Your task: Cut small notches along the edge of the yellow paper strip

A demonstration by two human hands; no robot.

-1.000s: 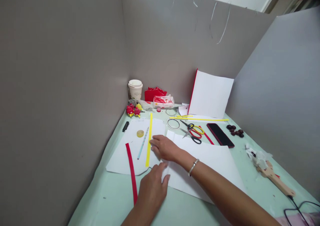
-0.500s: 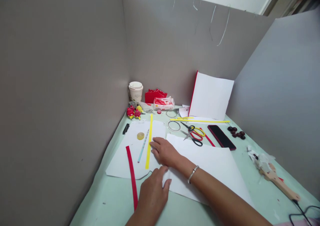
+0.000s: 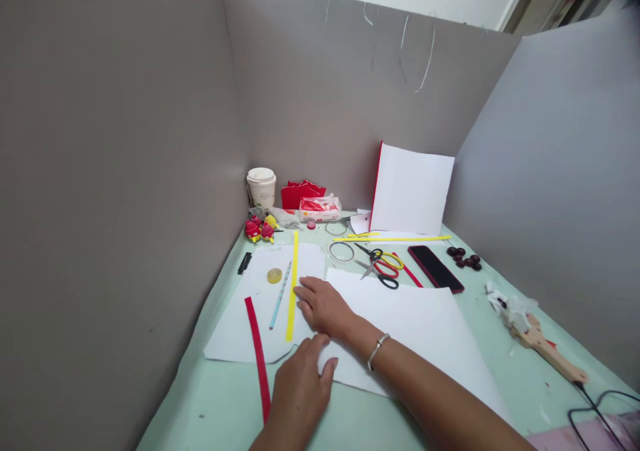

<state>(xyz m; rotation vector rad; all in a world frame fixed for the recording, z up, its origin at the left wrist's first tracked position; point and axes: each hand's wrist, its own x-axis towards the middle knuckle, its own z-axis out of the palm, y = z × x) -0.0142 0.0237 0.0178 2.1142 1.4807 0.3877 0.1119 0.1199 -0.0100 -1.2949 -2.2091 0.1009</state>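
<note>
My right hand lies flat, fingers stretched out, on the left edge of a large white sheet of paper. Its fingertips come close to a yellow strip. Below it, my left hand rests at the sheet's lower left corner, thumb apart from the fingers. A red strip runs down beside my left wrist, its lower end hidden by the hand. Left of the yellow strip, a light blue pencil and a roll of tape lie on a second white sheet.
Two pairs of scissors, a metal ring and a black phone lie beyond the large sheet. A glue gun with a cord is at right. A lidded cup and a tissue pack stand at the back.
The whole view has shifted slightly to the left. Both hands keep nearly the same place on the paper.
</note>
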